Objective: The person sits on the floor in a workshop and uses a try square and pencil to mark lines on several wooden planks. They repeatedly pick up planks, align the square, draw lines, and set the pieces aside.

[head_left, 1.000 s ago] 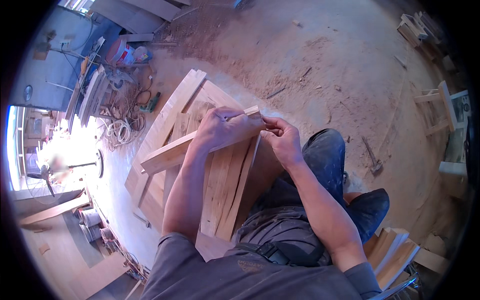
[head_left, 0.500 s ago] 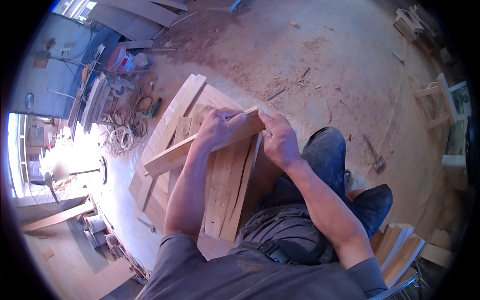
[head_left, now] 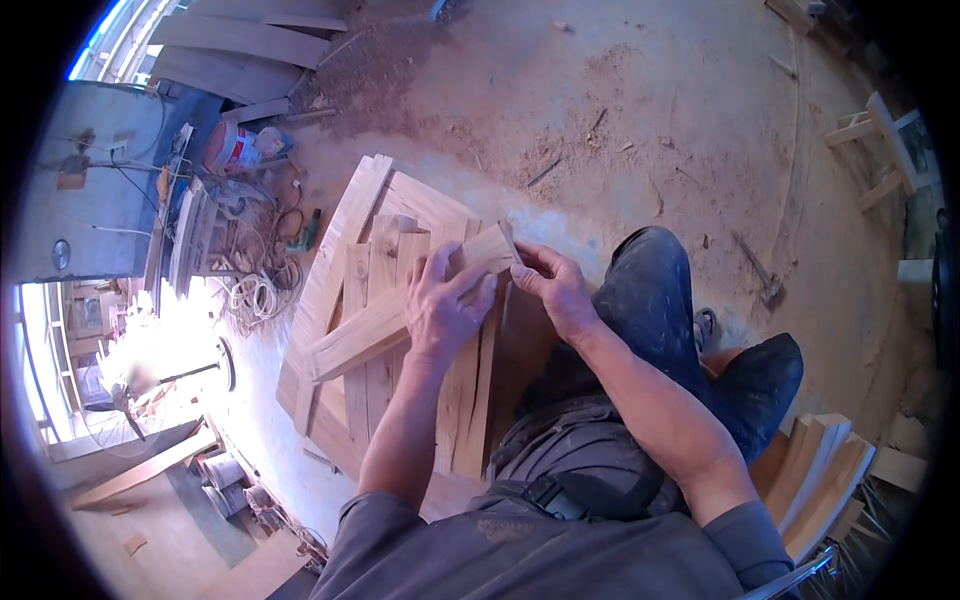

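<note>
A narrow wooden board (head_left: 360, 338) lies at a slant over several pale wooden slats (head_left: 383, 262). My left hand (head_left: 445, 305) is wrapped over the board toward its right end, knuckles up. At that raised end, my right hand (head_left: 556, 295) pinches the board's tip between thumb and fingers; the fingers behind it are partly hidden. Under the slats is a wider wooden panel (head_left: 345, 225) with a raised strip along its left side, standing in front of my bent legs.
A hammer (head_left: 768, 285) lies on the dusty floor to the right. Cut timber (head_left: 818, 470) stands by my right elbow. At left are a white bucket (head_left: 226, 147), coiled cable (head_left: 252, 298), a green tool (head_left: 308, 230) and a fan (head_left: 130, 395) against bright light.
The board has turned in my hands, showing more of its broad face and end. My left hand has shifted and its fingers now spread across the board. The view has moved slightly.
</note>
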`<state>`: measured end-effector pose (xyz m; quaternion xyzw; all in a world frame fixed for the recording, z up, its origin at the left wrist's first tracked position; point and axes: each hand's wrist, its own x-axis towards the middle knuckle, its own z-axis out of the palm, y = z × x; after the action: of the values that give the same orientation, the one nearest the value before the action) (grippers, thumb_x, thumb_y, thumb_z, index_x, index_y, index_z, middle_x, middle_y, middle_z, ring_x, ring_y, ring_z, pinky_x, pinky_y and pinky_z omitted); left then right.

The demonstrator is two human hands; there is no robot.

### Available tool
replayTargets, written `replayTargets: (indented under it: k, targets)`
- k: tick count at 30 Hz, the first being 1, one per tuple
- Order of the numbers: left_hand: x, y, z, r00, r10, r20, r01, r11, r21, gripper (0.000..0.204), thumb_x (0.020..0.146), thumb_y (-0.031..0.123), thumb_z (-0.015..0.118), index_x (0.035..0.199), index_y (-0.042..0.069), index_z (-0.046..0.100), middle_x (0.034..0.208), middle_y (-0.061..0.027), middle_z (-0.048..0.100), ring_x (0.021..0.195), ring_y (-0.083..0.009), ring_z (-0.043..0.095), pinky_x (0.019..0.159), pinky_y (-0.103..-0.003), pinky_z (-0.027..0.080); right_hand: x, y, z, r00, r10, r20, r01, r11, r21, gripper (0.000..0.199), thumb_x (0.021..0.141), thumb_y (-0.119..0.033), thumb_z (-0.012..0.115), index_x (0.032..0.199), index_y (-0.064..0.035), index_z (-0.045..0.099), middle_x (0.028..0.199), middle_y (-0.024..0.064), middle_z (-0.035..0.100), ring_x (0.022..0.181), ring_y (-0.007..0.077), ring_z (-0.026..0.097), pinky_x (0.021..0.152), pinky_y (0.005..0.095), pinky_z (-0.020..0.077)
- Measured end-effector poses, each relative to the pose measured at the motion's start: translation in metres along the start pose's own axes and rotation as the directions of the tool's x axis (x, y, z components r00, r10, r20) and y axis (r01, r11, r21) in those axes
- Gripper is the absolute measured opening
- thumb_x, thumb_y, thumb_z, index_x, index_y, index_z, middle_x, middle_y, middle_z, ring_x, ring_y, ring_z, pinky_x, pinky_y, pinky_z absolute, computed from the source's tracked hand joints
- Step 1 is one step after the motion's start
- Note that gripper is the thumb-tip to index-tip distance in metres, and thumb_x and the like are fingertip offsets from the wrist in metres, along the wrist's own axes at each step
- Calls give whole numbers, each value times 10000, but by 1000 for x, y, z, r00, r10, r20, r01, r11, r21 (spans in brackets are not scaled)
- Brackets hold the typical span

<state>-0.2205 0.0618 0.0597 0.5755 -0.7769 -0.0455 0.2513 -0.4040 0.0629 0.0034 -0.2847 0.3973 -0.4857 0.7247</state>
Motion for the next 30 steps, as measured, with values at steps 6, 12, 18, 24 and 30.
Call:
replayTargets:
  k: [6, 12, 18, 24, 30]
  targets:
    - [-6, 4, 13, 997, -46, -64, 48, 998, 39, 397, 768, 244, 849, 1140, 161, 738, 1257, -88, 612, 1139, -320, 591, 967, -455, 469, 0, 1, -1, 999, -13, -40, 13, 1000, -4, 470, 961, -86, 722, 1393, 56, 603, 1282, 122, 690, 1143, 148, 637, 1003, 276, 504]
    - [-7, 6, 7, 996, -67, -57, 71, 996, 61, 598, 788, 261, 843, 1307, 64, 620, 1266, -122, 619, 1155, -349, 579, 995, -471, 459, -5, -9, 9, 945, -315, -90, 209, 792, -574, 391, 874, -71, 783, 1239, 39, 693, 1118, 128, 714, 1044, 244, 678, 938, 342, 533]
    - [-9, 8, 7, 995, -96, -40, 98, 995, 35, 603, 809, 270, 828, 1318, 46, 596, 1293, -137, 605, 1168, -371, 563, 1008, -482, 448, -5, -5, 23, 790, -612, -20, 380, 516, -768, 266, 798, -50, 814, 1022, 19, 689, 1031, 159, 677, 996, 343, 648, 907, 394, 526]
    - [-13, 2, 9, 997, -44, -66, 45, 999, 13, 552, 824, 255, 815, 1285, 27, 617, 1352, -146, 593, 1209, -389, 551, 1028, -487, 440, -9, -12, 34, 826, -556, -95, 290, 562, -775, 236, 798, -33, 817, 903, -15, 606, 899, 125, 617, 856, 305, 618, 782, 392, 508]
    - [-16, 4, 2, 991, -36, -127, 26, 996, -83, 485, 816, 176, 815, 1235, 5, 642, 1352, -166, 605, 1257, -394, 544, 1061, -504, 436, -20, -13, 24, 943, -289, -163, 147, 805, -574, 161, 874, -7, 771, 928, -22, 620, 970, 76, 661, 786, 116, 602, 705, 274, 501]
